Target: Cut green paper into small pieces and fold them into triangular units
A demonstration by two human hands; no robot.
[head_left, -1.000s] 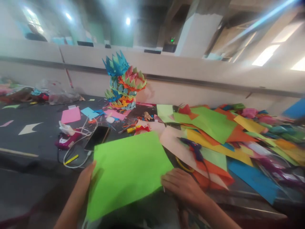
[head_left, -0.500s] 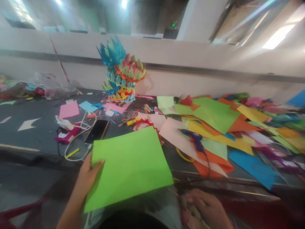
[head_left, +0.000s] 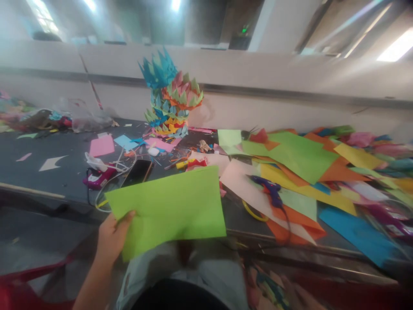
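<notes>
One bright green sheet (head_left: 174, 211) in hand, lower centre of frame, tilted, near edge above the person's lap. Left hand (head_left: 110, 237) clamped on its left side, thumb over the upper face. Right hand (head_left: 298, 296) at the bottom edge, right of centre, well apart from the left; blurred, beside a dark green and yellow object (head_left: 273, 287); cannot tell whether it grips anything.

Dark table (head_left: 19, 170) beyond. Left of centre: black phone (head_left: 138, 169), its lower end hidden by the sheet; magenta power strip (head_left: 100, 177) just left of it, white cable between. Upper centre: paper crowns (head_left: 169, 101) in blue, pink, green and orange, stacked near the wall (head_left: 277, 79). Right of centre: glue gun (head_left: 272, 189) lying on loose paper, tip over a pale pink sheet (head_left: 237, 181). Far right: blue sheet (head_left: 358, 234), lower part of the pile. Lower left corner: red chair (head_left: 34, 292), partly cut off.
</notes>
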